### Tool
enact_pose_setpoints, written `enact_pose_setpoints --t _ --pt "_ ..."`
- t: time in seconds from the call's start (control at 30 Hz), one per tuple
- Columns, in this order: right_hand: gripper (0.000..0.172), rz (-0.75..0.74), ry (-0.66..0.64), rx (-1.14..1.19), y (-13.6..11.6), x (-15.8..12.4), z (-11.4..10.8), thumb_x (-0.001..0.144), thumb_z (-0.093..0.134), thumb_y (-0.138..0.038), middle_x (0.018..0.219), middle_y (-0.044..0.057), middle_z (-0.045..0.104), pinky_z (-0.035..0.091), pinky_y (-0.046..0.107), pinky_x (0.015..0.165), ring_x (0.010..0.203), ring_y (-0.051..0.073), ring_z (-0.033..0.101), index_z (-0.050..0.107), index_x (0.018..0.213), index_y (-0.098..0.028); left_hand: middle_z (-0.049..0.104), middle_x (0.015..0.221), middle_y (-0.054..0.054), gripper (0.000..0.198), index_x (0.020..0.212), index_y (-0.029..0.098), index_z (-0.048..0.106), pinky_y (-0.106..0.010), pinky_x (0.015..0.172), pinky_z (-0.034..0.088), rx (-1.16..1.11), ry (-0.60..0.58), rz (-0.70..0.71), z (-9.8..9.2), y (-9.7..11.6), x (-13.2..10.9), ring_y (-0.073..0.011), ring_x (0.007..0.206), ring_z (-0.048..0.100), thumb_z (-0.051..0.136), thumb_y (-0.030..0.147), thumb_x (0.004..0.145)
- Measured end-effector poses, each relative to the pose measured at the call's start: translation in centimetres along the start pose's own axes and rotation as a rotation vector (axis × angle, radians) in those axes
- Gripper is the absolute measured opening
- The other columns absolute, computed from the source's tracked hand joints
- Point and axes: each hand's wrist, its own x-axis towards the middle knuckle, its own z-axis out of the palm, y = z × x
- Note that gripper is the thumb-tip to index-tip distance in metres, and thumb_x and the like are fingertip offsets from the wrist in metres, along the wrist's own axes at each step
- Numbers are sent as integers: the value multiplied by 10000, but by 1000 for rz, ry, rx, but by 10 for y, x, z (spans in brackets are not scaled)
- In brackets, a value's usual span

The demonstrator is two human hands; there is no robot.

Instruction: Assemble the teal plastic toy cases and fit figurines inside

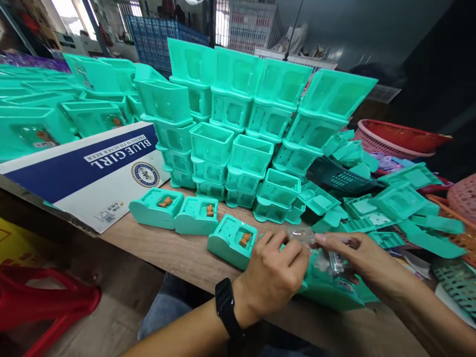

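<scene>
My left hand (pixel 277 265), wearing a black watch on its wrist, is closed with curled fingers at a clear plastic dome cover (pixel 300 235). The thumb of my right hand (pixel 357 255) touches the cover's right edge. More clear plastic pieces (pixel 335 264) sit under my right fingers, blurred and partly hidden. Beneath both hands lies a teal plastic housing (pixel 330 292), mostly covered by them. To the left, a teal housing (pixel 232 240) with a small brown figure (pixel 245 240) in its recess lies beside my left hand. Two similar housings (pixel 197 214) lie farther left.
Stacked teal boxes (pixel 238 109) rise behind the row. A "Blue Girl" carton (pixel 111 168) stands left, with more teal boxes (pixel 29 124) behind. Loose teal parts (pixel 397 203) and a red basket (pixel 405 135) are at right. A red stool (pixel 48 302) stands lower left.
</scene>
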Motion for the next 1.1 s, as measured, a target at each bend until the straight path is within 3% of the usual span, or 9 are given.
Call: enact_pose_setpoints --t 0.1,0.2,0.3,0.4,0.53,0.63,0.77,0.87,1.1 --pt "443 -162 98 -207 0 -1 -8 598 777 -635 573 27 546 352 264 458 544 157 470 700 552 -201 674 840 -42 217 1012 98 699 -364 648 438 -78 -60 56 5 3 -2 -216 804 574 485 88 1040" --pt "372 -202 131 -347 5 -1 -13 654 679 -571 678 59 662 432 306 548 635 217 584 747 590 -211 689 938 -40 87 988 147 687 -357 713 503 -249 -196 -65 6 3 -7 -229 895 617 670 232 997" --pt "371 -227 193 -462 14 3 -13 669 611 -552 611 45 639 416 316 555 596 214 576 695 529 -219 684 1131 -80 394 1120 154 650 -392 837 568 -409 -353 -335 6 -1 -6 -277 1057 647 879 295 832" --pt "365 -239 169 -538 18 9 -8 658 572 -539 544 33 595 383 309 555 580 203 550 633 496 -218 638 1344 -142 747 1328 138 563 -459 968 573 -458 -488 -463 10 -6 4 -339 1247 609 964 334 730" --pt "370 -154 60 -548 15 12 -3 655 538 -559 523 16 534 326 296 530 560 180 494 572 514 -218 712 1253 -130 488 1161 148 675 -465 1032 548 -418 -664 -471 20 -8 18 -350 1241 637 927 325 783" --pt "398 -157 35 -605 14 9 -4 697 535 -570 518 6 495 286 295 528 559 168 475 556 515 -217 764 1151 -103 368 1106 178 708 -481 1040 533 -401 -717 -456 22 -8 21 -358 1193 676 889 306 812" --pt "340 -202 128 -750 14 3 -8 753 577 -516 611 27 632 294 305 550 629 215 592 718 671 -218 777 1174 -80 340 1161 210 703 -513 1071 503 -419 -736 -396 21 -7 22 -363 1206 682 825 287 853" --pt "262 -194 187 -790 14 4 -10 760 639 -470 689 48 713 335 296 557 686 245 655 741 707 -234 741 1301 -106 420 1265 192 664 -526 1120 467 -417 -785 -391 20 -6 27 -367 1276 651 796 273 875" --pt "267 -206 103 -753 18 12 -11 745 679 -451 614 26 673 328 283 533 642 219 630 681 597 -229 779 1177 -131 384 1208 156 689 -460 953 561 -404 -876 -399 22 -7 29 -388 1112 723 768 277 853"
